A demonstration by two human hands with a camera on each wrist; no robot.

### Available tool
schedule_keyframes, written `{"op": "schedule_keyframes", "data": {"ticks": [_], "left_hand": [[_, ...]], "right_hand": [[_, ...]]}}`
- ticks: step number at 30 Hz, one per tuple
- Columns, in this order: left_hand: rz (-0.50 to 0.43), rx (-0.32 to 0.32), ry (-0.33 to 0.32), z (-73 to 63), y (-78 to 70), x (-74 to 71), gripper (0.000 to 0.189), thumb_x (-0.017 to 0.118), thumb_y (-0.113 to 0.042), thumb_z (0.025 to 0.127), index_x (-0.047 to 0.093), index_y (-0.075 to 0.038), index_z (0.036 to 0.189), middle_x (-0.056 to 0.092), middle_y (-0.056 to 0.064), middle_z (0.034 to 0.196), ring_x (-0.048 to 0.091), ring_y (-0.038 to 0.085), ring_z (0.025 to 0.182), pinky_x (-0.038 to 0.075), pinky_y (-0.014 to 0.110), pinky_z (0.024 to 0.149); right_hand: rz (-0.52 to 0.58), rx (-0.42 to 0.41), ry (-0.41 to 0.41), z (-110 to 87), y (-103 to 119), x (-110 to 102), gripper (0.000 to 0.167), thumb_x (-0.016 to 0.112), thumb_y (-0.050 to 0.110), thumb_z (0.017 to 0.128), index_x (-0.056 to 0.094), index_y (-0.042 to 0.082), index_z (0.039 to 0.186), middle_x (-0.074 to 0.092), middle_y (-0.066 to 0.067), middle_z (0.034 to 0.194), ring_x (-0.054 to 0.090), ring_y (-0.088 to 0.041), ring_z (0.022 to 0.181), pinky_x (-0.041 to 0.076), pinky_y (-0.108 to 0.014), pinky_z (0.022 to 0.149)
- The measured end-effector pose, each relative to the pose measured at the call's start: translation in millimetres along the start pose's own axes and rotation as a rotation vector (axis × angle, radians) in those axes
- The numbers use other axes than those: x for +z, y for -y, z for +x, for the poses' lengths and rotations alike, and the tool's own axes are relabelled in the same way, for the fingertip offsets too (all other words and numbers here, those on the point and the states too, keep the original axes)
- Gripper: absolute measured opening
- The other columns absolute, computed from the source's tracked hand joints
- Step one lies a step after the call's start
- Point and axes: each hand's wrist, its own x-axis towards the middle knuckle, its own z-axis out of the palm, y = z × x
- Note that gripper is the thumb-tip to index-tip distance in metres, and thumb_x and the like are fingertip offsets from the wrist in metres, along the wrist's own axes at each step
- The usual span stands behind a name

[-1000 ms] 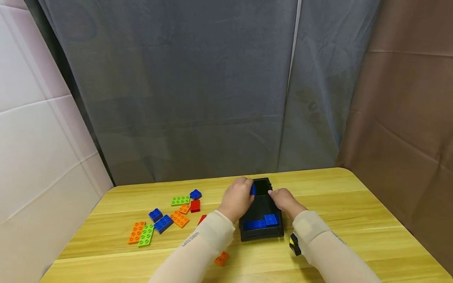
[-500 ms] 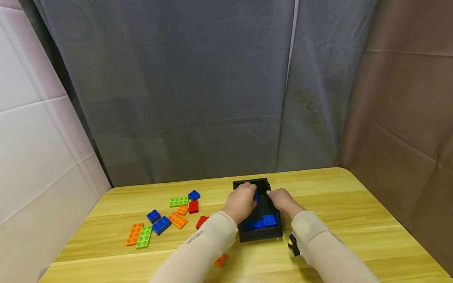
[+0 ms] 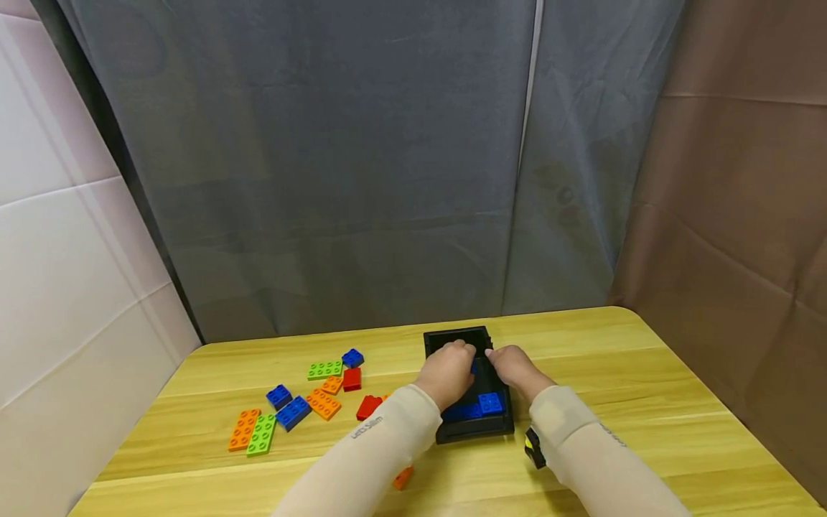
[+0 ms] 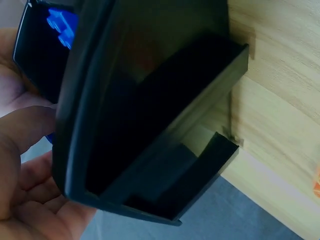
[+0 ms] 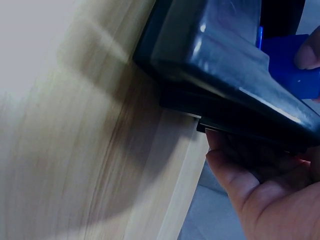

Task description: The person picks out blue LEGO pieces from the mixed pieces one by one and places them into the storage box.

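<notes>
From the head view, I see my left hand [image 3: 447, 373] has shifted nearer and rightward over the black tray [image 3: 474, 433], its curled fingers pinching a blue brick [image 3: 474, 368]; I judge the brick now sits further within the walls. My right hand [image 3: 517, 370] stays at the right side, gripping the rim. Two blue pieces [image 3: 491, 403] lie at the near end. Loose bricks [image 3: 324, 404] spread leftward on the surface [image 3: 646, 416]; my left sleeve [image 3: 362, 449] partly covers an orange one [image 3: 403, 477].

In the left wrist view, the tray wall blocks most of the held brick.

In the right wrist view, curled fingers support the tray; a fingertip touches the blue brick, whose hand I can't tell.
</notes>
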Motion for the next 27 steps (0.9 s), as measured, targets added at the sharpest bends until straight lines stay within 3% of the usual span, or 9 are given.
{"op": "schedule_keyframes", "data": {"ticks": [3,11,16,27], "left_hand": [[-0.002,0.008,0.018,1.6,-2.6,1.2,0.032,0.078,-0.019,0.082,0.067,-0.005,0.109,0.067,0.008,0.103,0.065,0.021,0.094,0.056,0.031,0.083],[-0.014,0.029,0.031,3.6,-5.8,5.4,0.032,0.077,-0.02,0.083,0.068,-0.005,0.109,0.067,0.007,0.1,0.066,0.021,0.091,0.055,0.031,0.083],[-0.019,0.027,0.039,5.0,-7.3,8.8,0.034,0.078,-0.022,0.082,0.068,-0.006,0.11,0.068,0.007,0.101,0.066,0.02,0.091,0.055,0.031,0.083],[-0.076,0.002,0.05,6.3,-11.5,14.9,0.031,0.079,-0.023,0.081,0.068,-0.006,0.104,0.068,0.006,0.093,0.067,0.017,0.084,0.056,0.03,0.08]], "right_hand": [[-0.003,-0.012,-0.001,-0.1,0.7,-0.1,0.039,0.042,0.019,0.104,0.056,-0.003,0.076,0.045,-0.007,0.075,0.052,-0.026,0.082,0.042,-0.031,0.071],[0.006,-0.003,0.01,-0.6,3.0,0.8,0.041,0.041,0.02,0.104,0.045,0.007,0.065,0.04,-0.005,0.072,0.05,-0.023,0.079,0.041,-0.031,0.071],[-0.015,-0.001,0.01,-1.3,3.9,0.3,0.039,0.04,0.02,0.104,0.047,0.004,0.069,0.045,-0.007,0.078,0.052,-0.025,0.088,0.043,-0.035,0.079],[-0.023,0.011,0.004,-1.2,3.3,-0.9,0.038,0.039,0.021,0.104,0.055,-0.001,0.076,0.055,-0.013,0.089,0.053,-0.026,0.091,0.045,-0.038,0.083]]}}
